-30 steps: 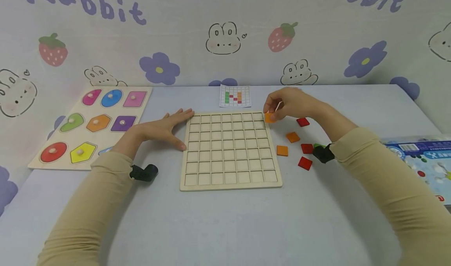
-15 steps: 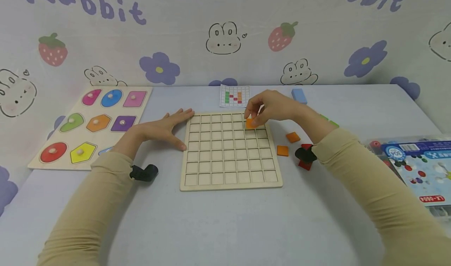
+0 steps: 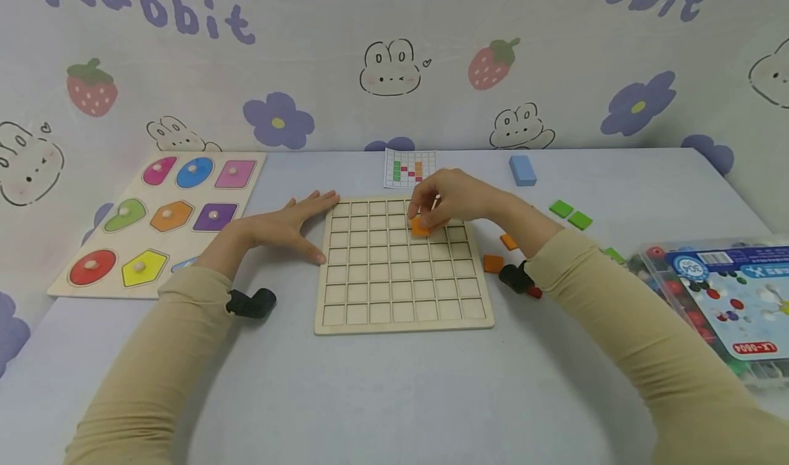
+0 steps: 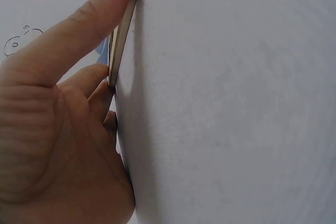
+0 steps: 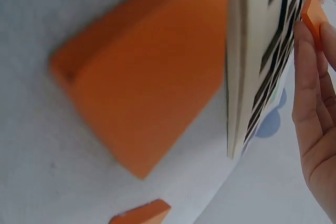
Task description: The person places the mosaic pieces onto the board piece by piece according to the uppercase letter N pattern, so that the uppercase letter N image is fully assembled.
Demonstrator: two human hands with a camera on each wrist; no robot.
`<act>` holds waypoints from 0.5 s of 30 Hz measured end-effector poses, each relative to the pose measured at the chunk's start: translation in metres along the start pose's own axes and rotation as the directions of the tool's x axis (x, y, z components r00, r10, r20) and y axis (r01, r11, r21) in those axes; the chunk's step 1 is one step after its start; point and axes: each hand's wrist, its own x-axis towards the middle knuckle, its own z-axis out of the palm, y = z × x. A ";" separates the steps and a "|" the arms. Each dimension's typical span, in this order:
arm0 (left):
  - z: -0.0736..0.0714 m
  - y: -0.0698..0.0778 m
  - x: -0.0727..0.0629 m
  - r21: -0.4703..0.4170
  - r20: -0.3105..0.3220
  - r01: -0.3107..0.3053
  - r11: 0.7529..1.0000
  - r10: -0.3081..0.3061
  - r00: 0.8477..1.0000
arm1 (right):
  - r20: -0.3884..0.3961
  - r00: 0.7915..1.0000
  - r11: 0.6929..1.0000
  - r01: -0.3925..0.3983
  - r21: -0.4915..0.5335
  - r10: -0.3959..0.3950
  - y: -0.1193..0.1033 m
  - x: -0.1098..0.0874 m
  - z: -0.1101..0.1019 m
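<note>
Pinched between the thumb and fingers of my right hand (image 3: 459,194) is an orange square tile (image 3: 420,227), held over the upper right part of a wooden grid board (image 3: 403,329). The right wrist view shows the same grip on the tile (image 5: 314,20) beside the board's slots (image 5: 273,40). Whether the tile touches the board I cannot tell. My left hand (image 3: 277,232) spreads its fingers along the board's left edge, thumb and fingertips touching it; the left wrist view shows this hand (image 4: 63,108) against the board's side (image 4: 123,40). The grid squares in sight hold no tiles.
A card with a coloured pattern (image 3: 396,171) lies behind the board. To the right are loose orange tiles (image 3: 493,264), a red tile (image 3: 535,292), green tiles (image 3: 561,209), a blue block (image 3: 522,170) and a plastic box (image 3: 696,355). A shape puzzle (image 3: 191,194) lies left.
My right hand has carried the orange tile leftward and slightly nearer, from the board's upper right corner to over its grid. The left hand stays in place.
</note>
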 end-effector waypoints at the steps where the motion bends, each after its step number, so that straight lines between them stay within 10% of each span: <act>1: 0.000 0.000 0.000 0.001 0.001 -0.002 1.000 0.002 1.000 | -0.001 1.000 1.000 0.000 -0.007 0.000 0.000 0.000 0.001; 15: -0.001 -0.001 0.001 -0.001 0.004 -0.011 1.000 0.011 1.000 | 0.017 1.000 1.000 0.005 -0.018 -0.004 -0.001 0.002 0.008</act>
